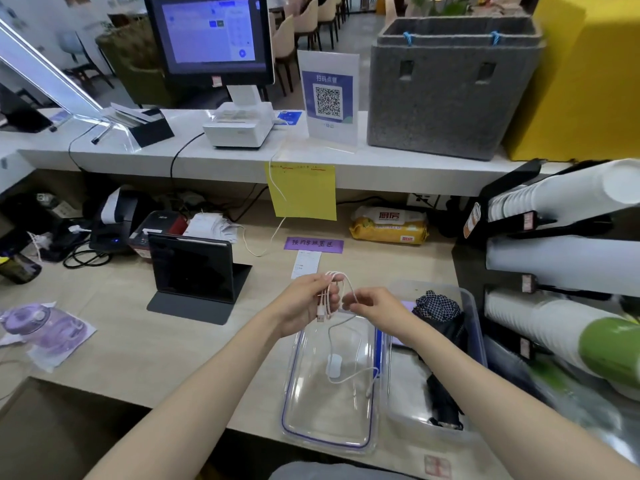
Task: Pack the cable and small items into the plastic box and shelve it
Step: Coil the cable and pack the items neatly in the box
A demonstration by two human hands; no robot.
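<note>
My left hand [306, 303] grips several folded loops of a pale pink-white cable [337, 341], with the connectors hanging below my fingers. To its right, my right hand [372, 303] pinches a strand of the same cable. The rest of the cable trails down, and its white adapter block rests on a clear lid [298, 393] with a blue seal, lying flat on the counter. Right of the lid stands the clear plastic box [472, 327], which holds a folded dark umbrella [445, 393] and a checked cloth [437, 304].
A black tablet on a stand [194, 268] sits at the left, a purple bottle [41, 323] farther left. Racks of white paper cups [554, 258] line the right side. A raised white shelf carries a till screen [211, 36], a QR sign [329, 98] and a grey foam box [450, 95].
</note>
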